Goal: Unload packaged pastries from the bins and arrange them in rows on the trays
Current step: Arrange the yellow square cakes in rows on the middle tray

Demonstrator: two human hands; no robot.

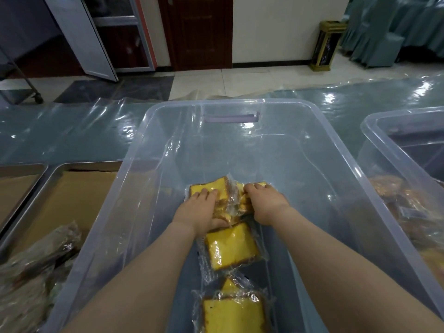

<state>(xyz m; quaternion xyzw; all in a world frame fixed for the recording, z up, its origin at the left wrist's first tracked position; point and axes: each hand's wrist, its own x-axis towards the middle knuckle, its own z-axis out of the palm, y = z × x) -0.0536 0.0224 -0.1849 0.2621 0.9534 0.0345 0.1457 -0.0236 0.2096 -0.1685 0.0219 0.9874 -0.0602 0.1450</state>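
Low in the clear bin point(216, 102), the left hand point(204, 210) grips a clear-wrapped yellow cake slice point(211, 189) and the right hand point(264, 203) clutches a neighbouring pack point(242, 203). Two more slices point(233, 248) lie toward 6 o'clock. A paper-lined tray point(36, 200) sits at 9 o'clock and a second bin point(367, 131) at 3 o'clock.

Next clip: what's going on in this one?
A person has both hands down in a clear plastic bin. The left hand and right hand grip wrapped yellow cake slices in the middle of the bin. Two more wrapped slices lie nearer the camera, untouched. To the left, a lined metal tray holds some wrapped pastries at its near end.
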